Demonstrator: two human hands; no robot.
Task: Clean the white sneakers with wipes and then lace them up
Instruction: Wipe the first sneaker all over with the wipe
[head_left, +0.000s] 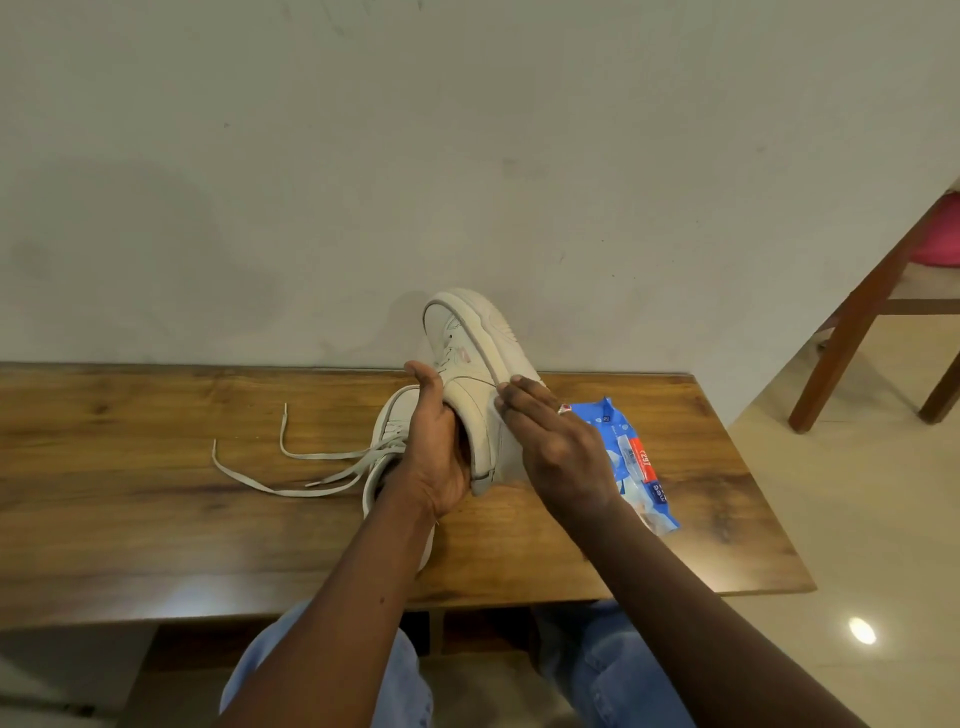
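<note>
1. Jeans: nearest us, below raised sneaker; we sit at the desk.
2. Desk: wood, under raised sneaker; carries the rest.
3. Second sneaker: on desk, just left of and below raised sneaker, partly hidden by our left forearm. Parked for later, we reckon.
4. Left grip: curled round heel/collar of raised sneaker, thumb over top edge. Prob. braces the shoe vs. rubbing pressure.
5. Right grip: fingers straight, flat, nothing clasped. It presses wipe onto raised sneaker's side nr sole.
6. Raised sneaker: toe tilted up and away, sole edge facing right, so that side faces the wipe. Heel end low; touching desk or not, can't tell.
7. Laces: loose, trailing from second sneaker, well left of raised sneaker.
8. Wipes pack: blue, flat, just right of raised sneaker, partly behind right grip. Handy for a fresh sheet.
9. Chair: far right of raised sneaker, on floor.
Stage, as we judge: cleaning; lacing not yet begun.
</note>
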